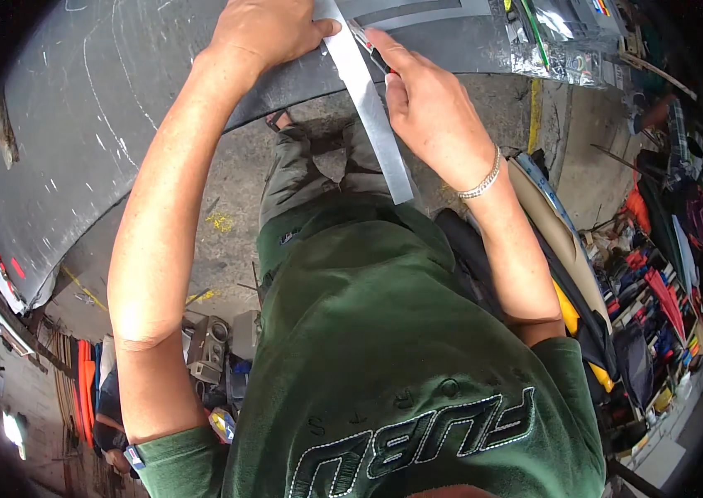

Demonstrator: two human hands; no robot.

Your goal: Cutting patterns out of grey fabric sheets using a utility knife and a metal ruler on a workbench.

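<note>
A pale strip (368, 104) lies at the top centre of the frame, its long axis slanting down and rightward past the edge of the table (44, 149). The left hand (273, 31) is nearer, thumb on the strip; I cannot tell how its other fingers stand. Just right of the strip, the right hand (434, 104) clamps its fingers on a knife (380, 61) pointing up-left.

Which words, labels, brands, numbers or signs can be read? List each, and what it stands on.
Green shirt, chest: large white-edged lettering, readable but not copied here; smaller dark letters beside it, likewise.
Left sleeve tag: too small to read.
Label near the shirt's hem: too small to read.
Pale strip: no readable markings.
</note>
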